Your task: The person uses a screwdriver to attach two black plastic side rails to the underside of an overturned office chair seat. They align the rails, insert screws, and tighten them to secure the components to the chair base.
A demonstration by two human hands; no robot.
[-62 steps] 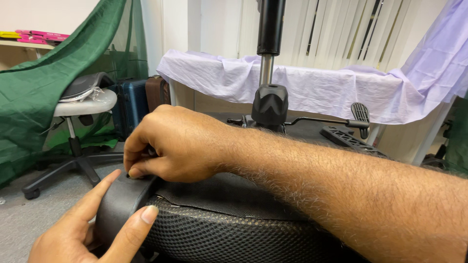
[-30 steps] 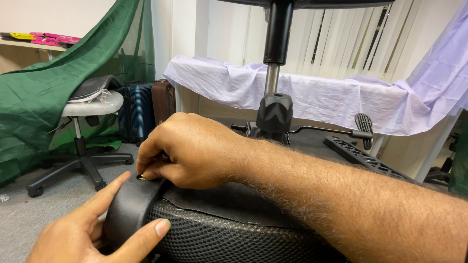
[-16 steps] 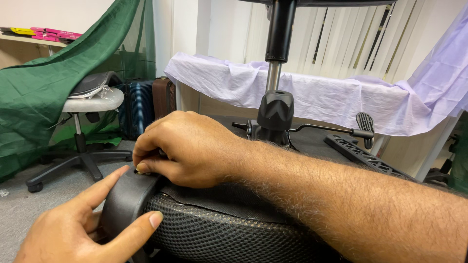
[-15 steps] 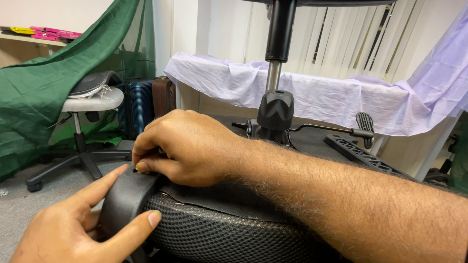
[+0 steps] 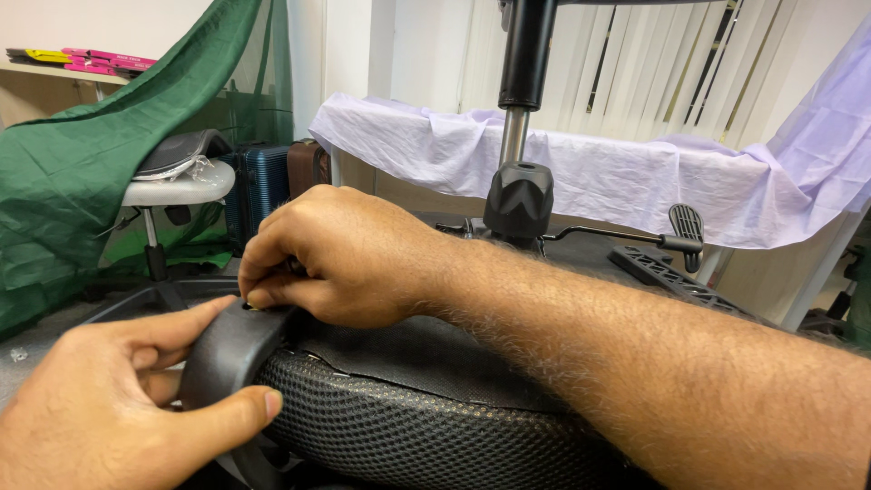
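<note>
We see an upturned black office chair seat with a mesh-covered cushion (image 5: 426,436) low in the middle of the view. Our left hand (image 5: 109,408) is clenched around the black curved plastic armrest bracket (image 5: 231,349) at the seat's left edge, thumb pressed against its near side. Our right hand (image 5: 349,259) lies on top of the seat, its fingertips (image 5: 263,295) pinched tightly together just above the bracket's upper end; whatever they pinch is too small to tell. The black gas-lift column (image 5: 522,136) rises behind.
</note>
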